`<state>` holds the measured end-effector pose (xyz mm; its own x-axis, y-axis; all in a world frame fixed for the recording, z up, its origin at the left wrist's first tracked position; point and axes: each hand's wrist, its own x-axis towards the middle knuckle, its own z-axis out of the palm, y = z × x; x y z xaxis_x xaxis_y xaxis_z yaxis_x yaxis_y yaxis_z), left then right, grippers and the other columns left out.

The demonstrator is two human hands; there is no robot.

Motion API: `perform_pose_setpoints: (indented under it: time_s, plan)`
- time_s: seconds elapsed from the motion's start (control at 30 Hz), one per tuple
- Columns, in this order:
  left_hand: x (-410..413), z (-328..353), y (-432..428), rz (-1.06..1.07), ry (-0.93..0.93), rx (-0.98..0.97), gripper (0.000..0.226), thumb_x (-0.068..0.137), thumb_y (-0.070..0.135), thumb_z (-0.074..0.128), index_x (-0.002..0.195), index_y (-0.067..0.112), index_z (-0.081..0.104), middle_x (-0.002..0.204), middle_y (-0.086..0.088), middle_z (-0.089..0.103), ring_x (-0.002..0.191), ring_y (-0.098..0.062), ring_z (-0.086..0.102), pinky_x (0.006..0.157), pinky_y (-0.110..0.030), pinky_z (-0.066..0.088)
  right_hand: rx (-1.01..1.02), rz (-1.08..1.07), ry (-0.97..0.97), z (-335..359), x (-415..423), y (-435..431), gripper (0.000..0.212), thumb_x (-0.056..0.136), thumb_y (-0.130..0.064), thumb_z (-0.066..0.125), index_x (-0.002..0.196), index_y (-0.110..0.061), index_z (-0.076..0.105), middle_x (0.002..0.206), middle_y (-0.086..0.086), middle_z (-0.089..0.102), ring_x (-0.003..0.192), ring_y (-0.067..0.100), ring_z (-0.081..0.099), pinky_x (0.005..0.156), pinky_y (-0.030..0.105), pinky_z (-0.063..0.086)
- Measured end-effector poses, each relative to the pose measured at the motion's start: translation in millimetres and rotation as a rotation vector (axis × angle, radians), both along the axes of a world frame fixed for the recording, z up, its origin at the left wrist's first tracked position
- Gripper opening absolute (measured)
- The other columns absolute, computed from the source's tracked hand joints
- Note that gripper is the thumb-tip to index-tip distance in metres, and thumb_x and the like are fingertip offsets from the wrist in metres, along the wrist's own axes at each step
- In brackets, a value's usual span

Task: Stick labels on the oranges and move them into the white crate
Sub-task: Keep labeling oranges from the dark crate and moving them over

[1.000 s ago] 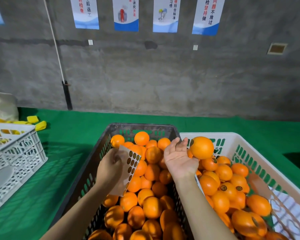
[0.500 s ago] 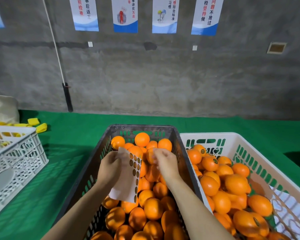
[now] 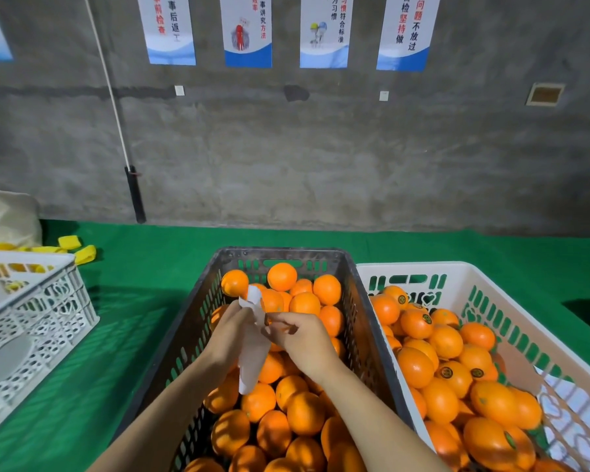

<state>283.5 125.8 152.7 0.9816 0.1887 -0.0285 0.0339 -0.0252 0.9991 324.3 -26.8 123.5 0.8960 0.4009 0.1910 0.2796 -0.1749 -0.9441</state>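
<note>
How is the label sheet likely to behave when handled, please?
Probably floppy: the label sheet curls lengthwise where the left hand grips it. Likely very light, as it looks paper-thin. It may bend further where the right hand pinches it.

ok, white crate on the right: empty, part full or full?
Part full. The white crate holds a heap of oranges, several with dark round labels, and its slotted far wall shows above them.
</note>
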Motion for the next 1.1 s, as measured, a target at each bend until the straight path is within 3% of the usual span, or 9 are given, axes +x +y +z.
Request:
perform_pose_setpoints:
  time_s: [0.07,0.17,0.33,0.43,0.53,0.77,0.9,1.03,1.1]
  plan:
    - [-0.7,-1.5,-1.3,-0.061,-0.009,0.09,0.044,0.083,0.045,0.065,0.104,0.007,0.06,0.103,-0.023,0.061,0.096,-0.038,0.062,0.082,-0.045,0.05,-0.001,-0.021,0.013,1.1,-0.4,-0.1,0.021,0.09,-0.033,0.073,0.111,-0.036,0.075,0.1,-0.007,0.076,0.096,0.013,0.07,0.087,0.044,0.058]
    - [-2.2,-3.0,-3.1,-0.07,-0.033,0.183,0.041,0.086,0.041,0.064,0.099,0.003,0.065,0.09,-0.015,0.066,0.084,-0.029,0.064,0.073,-0.037,0.049,-0.043,0.002,-0.043,2.7,-4.1,-0.2,0.017,0.091,-0.034,0.07,0.107,-0.033,0.078,0.097,-0.012,0.076,0.093,0.008,0.069,0.083,0.037,0.059]
    - [-1.7,-3.6,0.3,-0.071,0.032,0.151,0.041,0.106,0.024,0.04,0.105,-0.01,0.063,0.102,-0.03,0.064,0.101,-0.044,0.061,0.094,-0.056,0.049,-0.121,-0.058,-0.065,5.3,-8.8,0.9,0.035,0.095,-0.033,0.067,0.062,-0.044,0.069,0.059,-0.015,0.06,0.058,0.002,0.046,0.056,0.031,0.041]
    - [-4.1,-5.8,1.1,-0.076,0.017,0.19,0.045,0.11,0.03,0.034,0.113,-0.003,0.065,0.108,-0.022,0.068,0.107,-0.039,0.062,0.101,-0.058,0.048,-0.182,-0.05,-0.095,5.5,-10.3,0.9,0.034,0.094,-0.038,0.066,0.071,-0.013,0.071,0.062,0.009,0.058,0.058,0.016,0.043,0.053,0.047,0.039]
    - [-3.3,-5.4,0.7,-0.073,-0.001,0.228,0.043,0.102,0.035,0.046,0.095,0.002,0.072,0.094,-0.014,0.074,0.094,-0.032,0.068,0.094,-0.056,0.051,-0.187,-0.048,-0.098,7.4,-12.4,-0.2,0.043,0.091,-0.047,0.067,0.073,-0.008,0.07,0.064,0.01,0.06,0.061,0.031,0.046,0.054,0.045,0.038]
    - [1.7,-12.7,2.7,-0.087,-0.015,0.319,0.037,0.106,0.027,0.048,0.087,0.009,0.073,0.092,-0.011,0.073,0.093,-0.03,0.067,0.087,-0.049,0.052,-0.191,-0.037,-0.041,8.7,-10.1,-0.9,0.049,0.097,-0.033,0.063,0.063,0.001,0.055,0.058,0.011,0.043,0.057,0.019,0.034,0.055,0.041,0.028]
    - [3.3,-16.3,5.4,-0.052,-0.024,0.318,0.034,0.106,0.022,0.044,0.093,-0.001,0.066,0.096,-0.022,0.065,0.091,-0.032,0.062,0.082,-0.042,0.049,-0.015,0.072,0.142,11.4,-8.8,0.0,0.046,0.097,-0.027,0.064,0.082,0.016,0.063,0.067,0.019,0.046,0.061,0.022,0.04,0.057,0.033,0.031]
    - [0.5,-15.3,6.2,-0.024,-0.019,0.248,0.032,0.108,0.023,0.042,0.093,0.005,0.063,0.089,-0.009,0.062,0.086,-0.022,0.058,0.079,-0.035,0.044,-0.015,0.126,0.334,6.3,-3.4,-2.5,0.024,0.098,-0.023,0.058,0.105,-0.009,0.076,0.107,0.019,0.072,0.095,0.023,0.07,0.069,0.025,0.057]
    - [0.0,-17.3,4.1,-0.027,-0.004,0.218,0.029,0.108,0.028,0.041,0.105,0.015,0.067,0.104,-0.001,0.066,0.1,-0.019,0.061,0.085,-0.033,0.045,-0.021,0.123,0.367,1.1,-2.3,-3.8,0.023,0.098,-0.026,0.057,0.101,-0.015,0.077,0.099,0.012,0.075,0.089,0.014,0.07,0.068,0.023,0.056]
